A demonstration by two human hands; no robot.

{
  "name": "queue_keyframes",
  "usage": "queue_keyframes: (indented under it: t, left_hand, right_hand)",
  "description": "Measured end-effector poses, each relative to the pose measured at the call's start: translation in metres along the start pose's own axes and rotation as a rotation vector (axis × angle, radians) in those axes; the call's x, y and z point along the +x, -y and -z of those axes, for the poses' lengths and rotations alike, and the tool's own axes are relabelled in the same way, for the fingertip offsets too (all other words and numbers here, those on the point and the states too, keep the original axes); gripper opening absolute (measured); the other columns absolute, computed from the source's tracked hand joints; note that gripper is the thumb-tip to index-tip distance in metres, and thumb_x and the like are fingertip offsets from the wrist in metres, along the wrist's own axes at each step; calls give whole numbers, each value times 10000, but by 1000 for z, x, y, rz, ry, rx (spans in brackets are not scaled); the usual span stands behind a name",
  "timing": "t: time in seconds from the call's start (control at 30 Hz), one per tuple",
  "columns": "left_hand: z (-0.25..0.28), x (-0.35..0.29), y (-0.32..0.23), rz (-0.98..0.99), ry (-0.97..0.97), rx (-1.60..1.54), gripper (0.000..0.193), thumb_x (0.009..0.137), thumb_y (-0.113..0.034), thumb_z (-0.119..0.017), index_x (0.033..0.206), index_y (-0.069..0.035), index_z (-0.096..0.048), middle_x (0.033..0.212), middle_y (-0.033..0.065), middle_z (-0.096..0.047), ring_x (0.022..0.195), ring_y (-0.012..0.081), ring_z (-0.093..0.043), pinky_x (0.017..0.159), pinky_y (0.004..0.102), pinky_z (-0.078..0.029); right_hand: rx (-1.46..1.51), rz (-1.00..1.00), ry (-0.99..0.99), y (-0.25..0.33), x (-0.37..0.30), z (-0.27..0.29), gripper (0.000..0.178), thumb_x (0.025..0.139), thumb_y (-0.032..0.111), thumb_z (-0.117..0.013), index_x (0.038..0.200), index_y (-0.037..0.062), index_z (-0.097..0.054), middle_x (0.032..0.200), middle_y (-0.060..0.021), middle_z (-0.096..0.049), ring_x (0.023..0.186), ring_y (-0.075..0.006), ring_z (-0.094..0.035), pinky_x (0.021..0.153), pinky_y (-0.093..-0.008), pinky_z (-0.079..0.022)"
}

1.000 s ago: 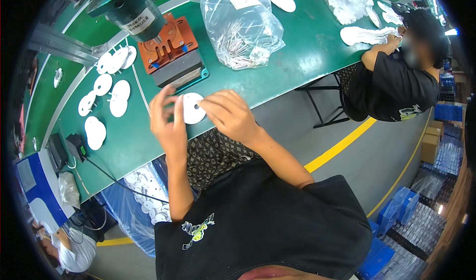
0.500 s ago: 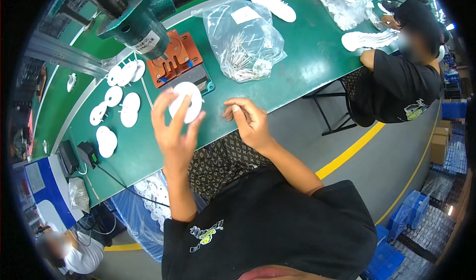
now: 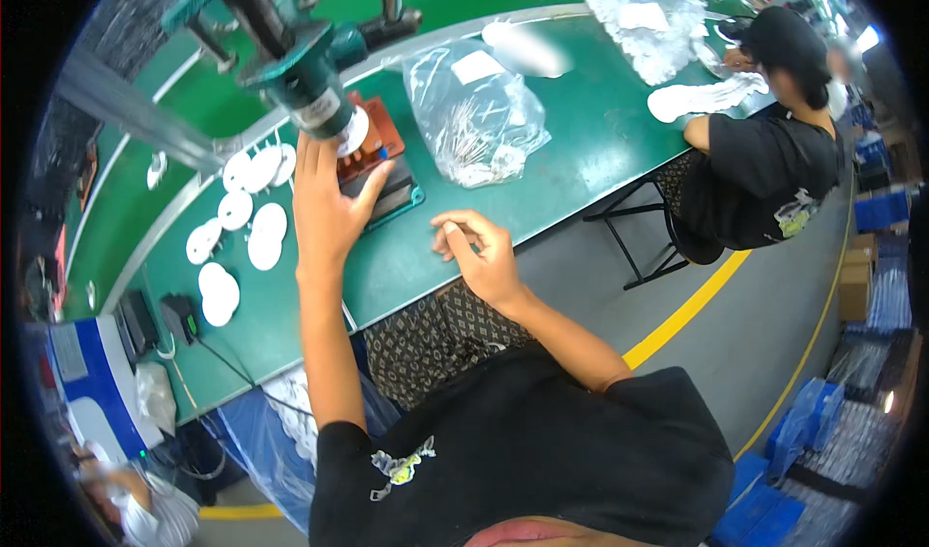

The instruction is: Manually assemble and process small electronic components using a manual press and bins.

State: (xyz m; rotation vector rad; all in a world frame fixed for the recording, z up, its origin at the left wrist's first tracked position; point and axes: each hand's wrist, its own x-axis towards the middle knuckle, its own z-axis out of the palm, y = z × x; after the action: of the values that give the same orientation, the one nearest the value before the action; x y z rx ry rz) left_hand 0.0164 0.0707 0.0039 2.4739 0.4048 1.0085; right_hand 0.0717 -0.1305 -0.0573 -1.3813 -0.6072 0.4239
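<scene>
My left hand (image 3: 332, 194) reaches to the orange fixture (image 3: 382, 126) beneath the green press (image 3: 314, 92). A white disc (image 3: 356, 133) is at its fingertips, over the fixture and partly hidden by the press head and fingers. The thumb stands out to the right. My right hand (image 3: 484, 259) hovers near the table's front edge, its fingers curled and thumb against them. Whatever it holds, if anything, is hidden. To the left of my left hand lie several white discs (image 3: 268, 232), some with thin pins sticking out.
A clear bag of thin metal pins (image 3: 471, 126) lies right of the fixture on the green table (image 3: 581, 140). White slatted parts (image 3: 711, 97) lie before a co-worker (image 3: 774, 160) at the right. A black cable (image 3: 227, 358) hangs over the front left edge.
My left hand has moved forward, carrying the white disc from above the table's front to the fixture under the press head. My right hand stays about where it was.
</scene>
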Motion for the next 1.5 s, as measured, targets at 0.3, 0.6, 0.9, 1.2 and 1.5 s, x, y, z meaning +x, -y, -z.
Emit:
queue_keyframes:
  t: [0.3, 0.6, 0.9, 1.2, 1.5]
  left_hand:
    - [-24, -16, 51, 38, -64, -40, 631, 839, -282, -804, 1232, 110, -504, 1199, 232, -527, 1117, 369, -524, 998, 407, -416]
    - [-15, -15, 46, 131, -6, -167, 636, 820, -164, -792, 1336, 36, -479, 1432, 239, -447, 1372, 407, -386, 1142, 462, -291]
    - [-18, -14, 49, 115, -46, -245, 448, 848, -60, -667, 1263, 27, -523, 1300, 201, -539, 1239, 364, -509, 1051, 436, -382]
    - [-14, -21, 29, -131, -203, 140, 427, 800, -110, -768, 1180, 17, -621, 1206, 214, -615, 1155, 405, -574, 1026, 465, -439]
    - [10, -58, -23, -68, -278, -90, 408, 753, -131, -806, 1108, 7, -657, 1107, 175, -679, 1058, 350, -652, 979, 439, -483]
  right_hand:
    - [-662, 1345, -718, 276, 220, -68, 291, 830, 258, -663, 996, 23, -712, 1047, -242, -620, 1027, -438, -556, 886, -527, -431]
    - [-208, 1350, -187, 193, 81, -13, 200, 888, 44, -549, 700, -18, -526, 729, -120, -571, 662, -307, -555, 624, -424, -479]
    - [-33, 1238, -149, 188, 79, -18, 188, 894, 148, -526, 774, 4, -535, 830, -131, -570, 721, -283, -527, 722, -402, -451]
    - [-130, 1015, -194, 90, 83, -18, 280, 824, -42, -628, 1092, 2, -557, 1177, -173, -625, 1058, -278, -615, 932, -383, -486]
    - [-466, 703, -143, -12, -7, -3, 337, 769, 21, -747, 1048, 34, -559, 1189, -175, -613, 1097, -360, -600, 962, -428, -476]
